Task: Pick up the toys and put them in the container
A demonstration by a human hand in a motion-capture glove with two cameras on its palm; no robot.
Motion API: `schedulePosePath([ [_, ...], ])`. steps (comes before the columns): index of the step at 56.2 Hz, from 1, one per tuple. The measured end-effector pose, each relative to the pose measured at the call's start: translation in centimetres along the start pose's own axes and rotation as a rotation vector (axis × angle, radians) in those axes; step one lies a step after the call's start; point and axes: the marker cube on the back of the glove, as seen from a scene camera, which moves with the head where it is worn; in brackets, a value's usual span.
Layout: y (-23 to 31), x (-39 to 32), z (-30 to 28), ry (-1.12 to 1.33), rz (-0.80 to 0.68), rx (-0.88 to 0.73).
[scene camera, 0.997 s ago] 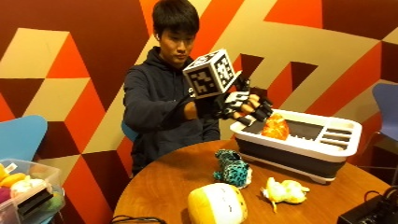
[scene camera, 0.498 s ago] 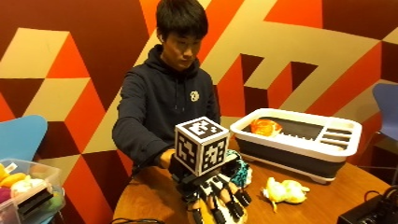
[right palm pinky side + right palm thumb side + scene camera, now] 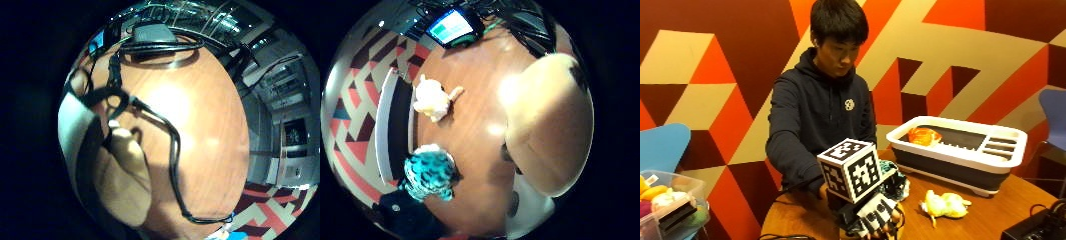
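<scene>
Reaching down at the near edge of the round wooden tabletop, your gloved right hand sits low over a large yellow plush toy, which bulks up close against the palm in the thumb-side view; its fingers point downward, but you cannot tell from these views whether they are curled round the toy or only resting on it. Just behind the hand, a teal spotted plush toy stands on the tabletop, close to the white-rimmed container, whose dark walls rise beside it. A small pale yellow plush toy lies on the wood in front of the container, apart from both the teal toy and your hand. Inside the container, at its end nearer you, an orange toy already rests. A black cable loops across the bare wood in the little-finger-side view. At the far left, a clear bin holds more coloured soft toys, well apart from the tabletop things.
</scene>
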Motion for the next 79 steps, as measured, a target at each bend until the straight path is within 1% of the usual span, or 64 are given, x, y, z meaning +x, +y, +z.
schedulePosePath([
  [7, 0.1, -0.9, -1.7, -0.14, 0.033, -0.042],
  [13, 1.0, -2.7, -4.3, -0.153, -0.009, -0.056],
  [19, 2.0, -6.0, -8.8, -0.136, -0.072, -0.046],
  [25, 2.6, -9.7, -12.8, -0.121, -0.126, -0.008],
  [30, 3.0, -12.7, -14.9, -0.147, -0.174, 0.019],
  [39, 3.5, -19.6, -17.7, -0.336, -0.259, 0.118],
  [45, 3.6, -25.5, -17.1, -0.486, -0.316, 0.176],
  [54, 2.9, -32.3, -14.1, -0.557, -0.378, 0.191],
  [62, 2.8, -37.7, -10.7, -0.628, -0.406, 0.115],
  [66, 2.8, -38.9, -9.1, -0.629, -0.418, 0.043],
  [71, 2.8, -39.3, -7.3, -0.568, -0.437, -0.059],
  [75, 2.8, -39.4, -6.6, -0.507, -0.447, -0.086],
  [79, 2.7, -38.7, -6.8, -0.501, -0.439, -0.085],
])
